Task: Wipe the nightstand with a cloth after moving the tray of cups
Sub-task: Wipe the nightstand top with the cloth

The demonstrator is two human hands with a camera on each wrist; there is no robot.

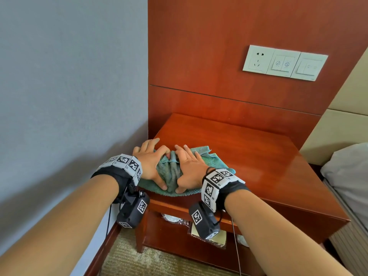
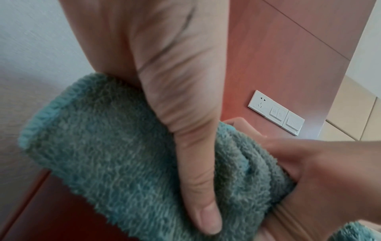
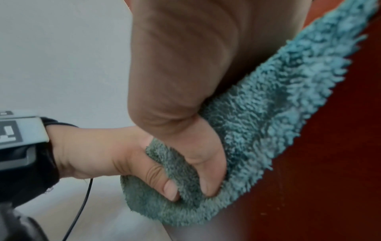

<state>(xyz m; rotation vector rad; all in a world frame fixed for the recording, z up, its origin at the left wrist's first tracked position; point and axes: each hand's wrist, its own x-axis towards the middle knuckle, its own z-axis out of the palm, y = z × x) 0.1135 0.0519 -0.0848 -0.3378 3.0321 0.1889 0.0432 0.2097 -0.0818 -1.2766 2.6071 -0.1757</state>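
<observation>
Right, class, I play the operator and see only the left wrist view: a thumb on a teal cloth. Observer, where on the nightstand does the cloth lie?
Observer: In the head view the cloth lies at the front left corner of the nightstand, next to the grey wall.
Operator: How do the right hand's fingers lie?
Observer: The right hand has straight, spread fingers lying flat on the cloth.
Operator: And the left hand's fingers?
Observer: The left hand has straight fingers too, and its fingertips reach past the cloth onto the bare wood.
</observation>
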